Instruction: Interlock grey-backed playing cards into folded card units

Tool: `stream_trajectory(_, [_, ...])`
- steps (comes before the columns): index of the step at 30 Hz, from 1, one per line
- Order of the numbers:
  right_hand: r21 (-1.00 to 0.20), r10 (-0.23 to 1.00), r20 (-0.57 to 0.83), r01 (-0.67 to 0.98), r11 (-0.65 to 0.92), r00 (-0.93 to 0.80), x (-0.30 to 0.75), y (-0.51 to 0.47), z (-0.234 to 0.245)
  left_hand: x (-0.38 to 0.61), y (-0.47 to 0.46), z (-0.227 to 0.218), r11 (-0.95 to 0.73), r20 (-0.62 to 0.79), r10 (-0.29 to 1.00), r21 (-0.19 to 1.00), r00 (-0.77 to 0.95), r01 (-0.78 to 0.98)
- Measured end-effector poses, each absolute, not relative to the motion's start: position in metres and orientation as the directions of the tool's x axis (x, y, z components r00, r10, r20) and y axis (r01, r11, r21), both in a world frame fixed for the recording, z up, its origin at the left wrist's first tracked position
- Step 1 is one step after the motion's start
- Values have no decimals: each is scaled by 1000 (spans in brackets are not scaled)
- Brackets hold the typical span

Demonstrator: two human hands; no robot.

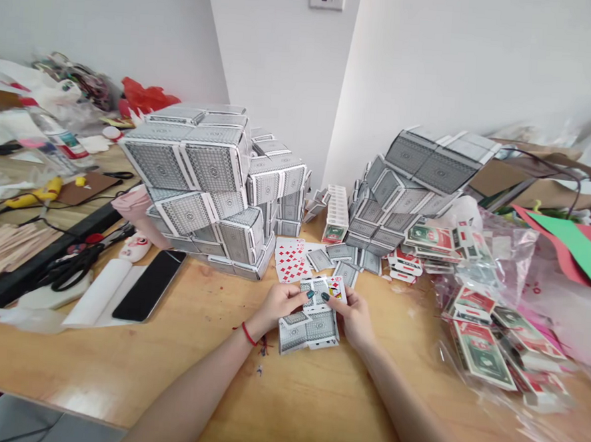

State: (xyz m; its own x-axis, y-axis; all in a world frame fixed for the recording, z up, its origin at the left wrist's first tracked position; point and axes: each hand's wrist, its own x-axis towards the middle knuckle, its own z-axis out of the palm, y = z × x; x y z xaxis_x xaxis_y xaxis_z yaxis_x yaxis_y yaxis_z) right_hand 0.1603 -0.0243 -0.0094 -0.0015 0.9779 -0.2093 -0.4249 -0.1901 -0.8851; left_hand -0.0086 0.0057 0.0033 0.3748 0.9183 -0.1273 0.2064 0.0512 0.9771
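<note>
My left hand point(284, 304) and my right hand point(354, 311) meet over the middle of the table. Between them they pinch playing cards point(316, 290), thumbs on top; some backs face up, and a red-marked face shows near my right fingers. Just below the hands lie folded, joined cards point(321, 328) with grey patterned backs; whether they are attached to the held ones I cannot tell. Past my fingertips, diamond cards point(291, 262) lie face up beside several face-down cards point(342, 252). My other fingers are hidden under the cards.
Stacked blocks of folded cards rise at left point(193, 165) and right point(419, 162). A phone point(150, 285) and scissors point(80, 261) lie on the left. Card boxes point(483, 346) and clear plastic wrap point(516, 261) spread on the right. A row of card boxes point(336, 213) stands behind.
</note>
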Motion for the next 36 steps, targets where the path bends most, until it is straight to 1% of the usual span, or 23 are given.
stream_trajectory(3, [-896,979,-204,-400,-191,-10,162,-23,-9,-9,6,5,54,-152,909,967,389,250])
stream_trajectory(7, [-916,982,-167,-354,-188,-91,163,-24,-7,-8,6,4,108,-203,896,962,396,249])
stream_trajectory(9, [-923,980,-162,-335,-191,-114,163,-23,-6,-7,6,3,88,-193,893,961,405,263])
stream_trajectory(11, [-921,980,-175,-337,-196,-92,163,-22,-7,-7,7,1,47,-172,896,954,409,297])
stream_trajectory(14, [-868,974,-217,-444,-223,-64,165,-19,-8,-8,9,-4,3,-145,915,936,378,353])
stream_trajectory(17, [-773,953,-253,-557,-303,-168,166,-17,-5,-10,9,-6,-10,-130,919,936,371,352])
stream_trajectory(20, [-740,917,-267,-547,-392,-297,165,-19,-3,-12,8,-3,-20,-112,899,955,423,297])
stream_trajectory(24, [-728,878,-310,-503,-466,-365,161,-23,-4,-11,5,4,-36,-87,881,968,466,248])
stream_trajectory(27, [-723,868,-341,-489,-487,-361,161,-24,-7,-10,4,6,-51,-74,873,969,483,241])
stream_trajectory(31, [-733,877,-377,-483,-479,-298,162,-22,-8,-11,5,3,-55,-80,856,968,510,244])
stream_trajectory(36, [-810,906,-341,-411,-418,-251,161,-21,-6,-12,5,0,-33,-119,848,961,516,275])
